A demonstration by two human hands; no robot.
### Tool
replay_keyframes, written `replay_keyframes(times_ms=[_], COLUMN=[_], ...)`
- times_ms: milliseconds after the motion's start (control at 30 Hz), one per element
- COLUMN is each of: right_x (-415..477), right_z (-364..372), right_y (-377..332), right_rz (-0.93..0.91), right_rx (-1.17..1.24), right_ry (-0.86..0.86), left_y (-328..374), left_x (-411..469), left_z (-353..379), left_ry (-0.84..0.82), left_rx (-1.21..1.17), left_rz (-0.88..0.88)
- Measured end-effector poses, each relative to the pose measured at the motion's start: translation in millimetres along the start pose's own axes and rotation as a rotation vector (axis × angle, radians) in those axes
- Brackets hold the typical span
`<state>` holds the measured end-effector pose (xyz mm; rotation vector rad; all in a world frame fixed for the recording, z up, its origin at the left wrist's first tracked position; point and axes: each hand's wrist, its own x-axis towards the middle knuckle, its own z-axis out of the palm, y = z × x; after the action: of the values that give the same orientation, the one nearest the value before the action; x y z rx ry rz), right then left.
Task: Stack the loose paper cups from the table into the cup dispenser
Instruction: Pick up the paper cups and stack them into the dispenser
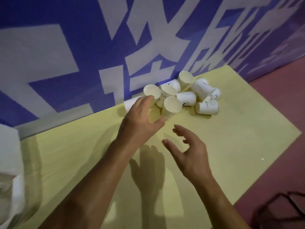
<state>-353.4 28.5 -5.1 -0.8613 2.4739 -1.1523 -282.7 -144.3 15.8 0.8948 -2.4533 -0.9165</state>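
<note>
Loose cups (186,96): found heaped at far side of the bench (231,146), against the blue-and-white wall (66,63). Most lay tipped on their sides, a few leaned mouth-up. More than ten on view, exact count not determinable.
Left hand (140,123): placed at near edge of heap, fingers and thumb curled round one cup (155,115) lying on its side. Judged not yet lifted clear of its neighbours.
Right hand (191,156): hovered above bench, short of heap, with fingers spread and loosely bent. Held nothing.
Dispenser: not identified with certainty. Blurred white object (9,171) noted at left edge, nature undetermined.
Progress: judged barely begun. No cup seen loaded into any dispenser.
Outstanding: gathering, nesting and loading of practically the whole heap.
</note>
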Motion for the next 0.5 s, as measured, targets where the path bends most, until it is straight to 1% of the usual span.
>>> replay_keyframes(times_ms=[100, 200, 333, 433, 500], right_x=[21.9, 47.2, 87.0, 118.9, 141.9], right_z=[-31.8, -59.4, -79.9, -85.6, -87.2], right_y=[35.1, 64.8, 95.9, 105.1, 110.4], right_rz=[0.096, 0.244, 0.525, 0.785, 0.927], right_rx=[0.032, 0.082, 0.201, 0.456, 0.599], right_ry=[0.063, 0.162, 0.262, 0.265, 0.249], left_y=[20.2, 23.6, 15.8, 17.6, 19.8], left_x=[40.5, 66.4, 75.3, 75.7, 75.3], left_z=[54.9, 95.5, 127.7, 133.1, 130.1], left_ry=[-0.091, -0.125, -0.033, 0.023, 0.045], left_rx=[0.061, 0.089, 0.107, 0.051, 0.004], left_rz=[-0.016, -0.053, -0.021, -0.058, -0.067])
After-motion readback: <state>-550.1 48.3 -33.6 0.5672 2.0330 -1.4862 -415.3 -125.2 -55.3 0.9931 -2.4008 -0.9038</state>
